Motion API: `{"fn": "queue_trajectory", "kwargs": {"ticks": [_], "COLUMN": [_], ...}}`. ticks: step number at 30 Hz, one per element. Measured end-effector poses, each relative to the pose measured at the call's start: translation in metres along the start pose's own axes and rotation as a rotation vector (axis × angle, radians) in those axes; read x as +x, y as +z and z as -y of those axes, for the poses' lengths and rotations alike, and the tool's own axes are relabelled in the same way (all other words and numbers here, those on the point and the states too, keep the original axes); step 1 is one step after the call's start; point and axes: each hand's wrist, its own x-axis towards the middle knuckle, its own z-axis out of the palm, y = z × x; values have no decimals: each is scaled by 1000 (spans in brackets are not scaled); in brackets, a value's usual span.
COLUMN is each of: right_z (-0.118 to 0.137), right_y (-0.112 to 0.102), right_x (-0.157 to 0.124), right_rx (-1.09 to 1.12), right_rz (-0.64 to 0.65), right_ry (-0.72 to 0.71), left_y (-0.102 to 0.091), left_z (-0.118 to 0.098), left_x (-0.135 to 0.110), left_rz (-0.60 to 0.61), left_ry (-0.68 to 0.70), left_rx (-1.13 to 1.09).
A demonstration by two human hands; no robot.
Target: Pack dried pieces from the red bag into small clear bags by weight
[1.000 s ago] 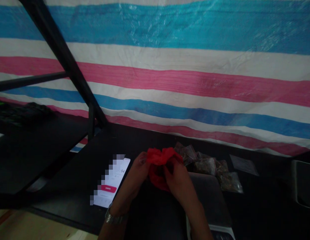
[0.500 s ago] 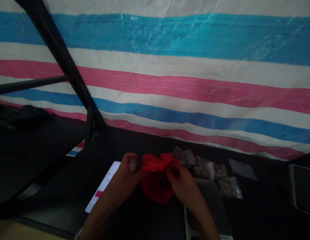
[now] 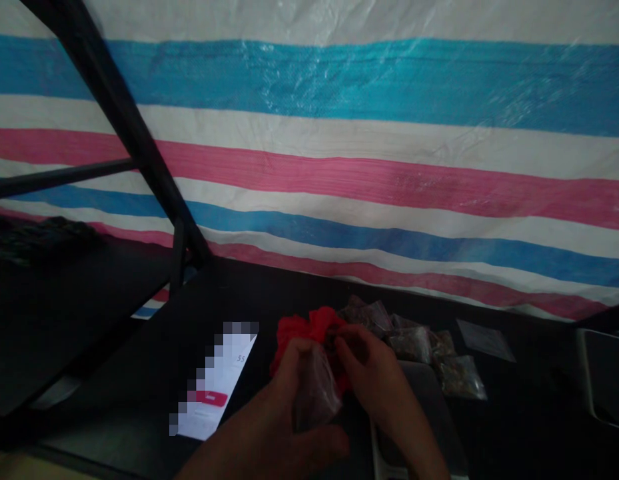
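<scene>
My left hand (image 3: 284,413) holds a small clear plastic bag (image 3: 316,390), its fingers curled round it and its thumb stretched out below. Just behind the bag a crumpled red bag (image 3: 294,330) stands on the black table. My right hand (image 3: 369,360) reaches to the opening of the red bag, with thumb and fingertips drawn together. Whatever is between those fingertips is too dark to make out. The right forearm passes over a dark flat device with a pale edge (image 3: 426,407), which looks like a small scale.
Several filled clear packets (image 3: 409,343) lie right of the red bag. A flat clear bag (image 3: 486,339) is farther right, near a dark device (image 3: 609,377). A lit phone (image 3: 216,390) lies on the left. Behind stand a black metal frame (image 3: 134,133) and a striped sheet (image 3: 364,173).
My left hand has let go of the red bag's rim and come nearer with the clear bag, which now shows more. My right hand stays at the red bag, its fingertips now pinched at its opening.
</scene>
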Motion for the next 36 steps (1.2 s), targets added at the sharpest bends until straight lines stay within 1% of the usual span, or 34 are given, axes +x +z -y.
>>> {"fn": "queue_trajectory", "kwargs": {"ticks": [2,3,6,10,12,15,16,17,18,19,21,24,26,27,30,32,36], "right_z": [0,-1,-2,-3,-2,-2,-2,-2,-3,-4,-5,-8,-9,-9,-8,-7,-10], "right_y": [-1,-1,1,5,7,7,6,6,7,7,8,10,11,11,13,13,12], "right_x": [1,1,3,5,5,5,6,6,7,7,8,10,10,10,10,10,12], "right_rx": [-17,-27,-67,-140,-159,-165,-163,-159,-154,-150,-147,-145,-134,-130,-131,-128,-123], "right_rz": [-4,-1,-7,-31,-33,-47,-54,-56,-56,-56,-58,-60,-54,-54,-64,-71,-103], "right_ry": [-2,-5,-4,11,8,11,10,9,11,13,14,19,29,35,41,39,27], "left_y": [4,6,8,7,5,4,5,5,6,8,11,14,15,15,13,11,3], "left_z": [-7,-9,-7,7,13,18,19,20,22,23,27,32,34,34,35,37,48], "left_x": [11,17,31,49,60,74,78,80,81,80,78,75,75,76,80,82,86], "left_rz": [60,79,54,7,-92,-346,-414,-452,-456,-431,-326,-156,-98,-98,-160,-180,-227], "left_ry": [-94,-84,37,109,146,168,168,170,181,199,220,211,213,211,187,163,125], "left_rx": [61,47,-50,-93,-91,-105,-113,-118,-111,-91,-27,39,50,55,63,48,12]}}
